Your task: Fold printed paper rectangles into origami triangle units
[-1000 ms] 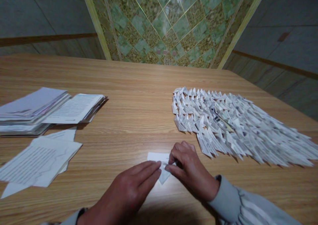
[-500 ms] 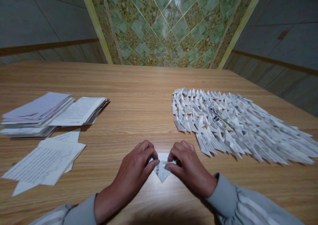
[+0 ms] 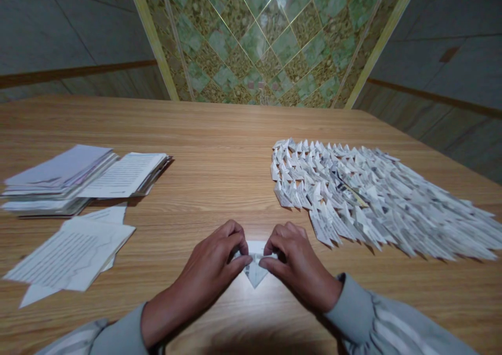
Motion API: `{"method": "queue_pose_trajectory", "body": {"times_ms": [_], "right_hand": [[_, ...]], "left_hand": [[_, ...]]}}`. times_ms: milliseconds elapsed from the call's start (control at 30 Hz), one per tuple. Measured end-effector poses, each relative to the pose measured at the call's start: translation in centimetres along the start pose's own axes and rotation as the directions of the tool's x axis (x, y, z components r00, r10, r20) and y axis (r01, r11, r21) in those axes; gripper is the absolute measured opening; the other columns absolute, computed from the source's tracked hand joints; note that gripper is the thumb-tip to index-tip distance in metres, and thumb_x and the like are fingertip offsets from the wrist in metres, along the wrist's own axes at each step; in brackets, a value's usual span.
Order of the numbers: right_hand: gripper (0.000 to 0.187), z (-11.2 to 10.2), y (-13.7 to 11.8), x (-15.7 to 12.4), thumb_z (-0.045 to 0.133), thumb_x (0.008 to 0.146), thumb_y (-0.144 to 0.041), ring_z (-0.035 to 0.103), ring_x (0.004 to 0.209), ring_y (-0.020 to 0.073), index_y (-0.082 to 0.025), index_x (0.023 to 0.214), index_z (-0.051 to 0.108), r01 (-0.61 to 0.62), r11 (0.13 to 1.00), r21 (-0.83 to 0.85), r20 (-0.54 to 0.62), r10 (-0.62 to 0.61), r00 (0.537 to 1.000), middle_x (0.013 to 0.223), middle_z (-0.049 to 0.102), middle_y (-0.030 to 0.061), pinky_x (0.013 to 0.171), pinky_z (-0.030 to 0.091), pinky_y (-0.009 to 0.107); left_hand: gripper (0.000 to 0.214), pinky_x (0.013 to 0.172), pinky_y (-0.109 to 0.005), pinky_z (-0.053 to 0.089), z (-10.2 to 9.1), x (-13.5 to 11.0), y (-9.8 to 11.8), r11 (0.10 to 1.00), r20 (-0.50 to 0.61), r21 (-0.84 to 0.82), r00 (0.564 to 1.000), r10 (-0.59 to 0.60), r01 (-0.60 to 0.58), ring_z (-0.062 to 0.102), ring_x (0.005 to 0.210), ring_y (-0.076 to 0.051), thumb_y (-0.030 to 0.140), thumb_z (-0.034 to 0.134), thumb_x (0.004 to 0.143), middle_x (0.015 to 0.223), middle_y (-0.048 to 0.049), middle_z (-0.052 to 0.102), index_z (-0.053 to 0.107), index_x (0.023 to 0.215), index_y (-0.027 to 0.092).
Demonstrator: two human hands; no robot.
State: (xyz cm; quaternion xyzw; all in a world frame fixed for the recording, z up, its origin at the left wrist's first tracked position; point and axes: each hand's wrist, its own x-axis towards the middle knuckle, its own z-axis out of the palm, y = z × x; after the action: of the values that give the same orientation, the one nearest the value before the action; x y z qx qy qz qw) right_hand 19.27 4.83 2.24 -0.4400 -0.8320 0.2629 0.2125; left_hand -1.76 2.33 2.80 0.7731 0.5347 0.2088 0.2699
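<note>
Near the front of the table, a small piece of folded paper [image 3: 255, 277] comes to a point toward me, with print showing on it. My left hand [image 3: 219, 261] pinches its left side between thumb and curled fingers. On its right side, my right hand [image 3: 292, 263] is closed the same way. Both thumbs press on the upper face close to the middle, almost meeting. The paper's side corners are hidden under my fingers.
Many folded paper pieces [image 3: 364, 198] stand in tight rows at the right on the wooden table [image 3: 219, 161]. Stacked sheets [image 3: 58, 167] and a printed stack [image 3: 125, 174] lie at the left, with several loose sheets [image 3: 70, 253] in front of them. A tiled wall [image 3: 254, 41] rises behind.
My left thumb has slid slightly right, toward the middle of the folded paper, and my left forearm has shifted a little left. The right hand has barely moved.
</note>
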Motion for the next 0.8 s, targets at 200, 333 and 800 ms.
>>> {"method": "queue_pose_trajectory", "body": {"times_ms": [200, 333, 800], "right_hand": [[0.018, 0.0, -0.1, 0.2, 0.082, 0.079, -0.02, 0.051, 0.088, 0.019, -0.019, 0.078, 0.064, -0.015, 1.0, -0.012, 0.013, 0.016, 1.0, 0.082, 0.059, -0.0016, 0.079, 0.03, 0.033], [0.018, -0.2, -0.3, 0.1, 0.081, 0.08, -0.023, 0.051, 0.09, 0.0197, -0.02, 0.081, 0.064, -0.017, 0.998, -0.057, 0.034, 0.019, 0.999, 0.085, 0.06, -0.0011, 0.08, 0.03, 0.033], [0.022, -0.3, -0.4, -0.3, 0.08, 0.081, -0.02, 0.049, 0.091, 0.0196, -0.021, 0.089, 0.06, 0.02, 0.998, -0.062, 0.015, -0.02, 1.0, 0.089, 0.059, -0.0023, 0.082, 0.03, 0.033]], "left_hand": [[0.008, 0.074, -0.031, 0.043, 0.7, 0.0, 0.2, 0.997, -0.039, 0.075, 0.999, -0.021, 0.024, 0.058, 0.087, -0.021, 0.02, 0.062, 0.091, 0.093, -0.0013, 0.058, 0.059, 0.083, 0.021], [0.005, 0.071, -0.031, 0.045, 1.2, -0.4, 0.3, 0.977, -0.115, 0.212, 0.992, 0.046, -0.02, 0.057, 0.085, -0.021, 0.021, 0.063, 0.091, 0.094, -0.0028, 0.059, 0.057, 0.09, 0.02], [0.035, 0.088, -0.04, 0.055, 1.9, -4.3, 0.1, 0.699, -0.04, 0.587, 0.848, 0.528, -0.408, 0.064, 0.108, -0.028, 0.033, 0.039, 0.104, 0.12, -0.0145, 0.067, 0.058, 0.13, 0.019]]}}
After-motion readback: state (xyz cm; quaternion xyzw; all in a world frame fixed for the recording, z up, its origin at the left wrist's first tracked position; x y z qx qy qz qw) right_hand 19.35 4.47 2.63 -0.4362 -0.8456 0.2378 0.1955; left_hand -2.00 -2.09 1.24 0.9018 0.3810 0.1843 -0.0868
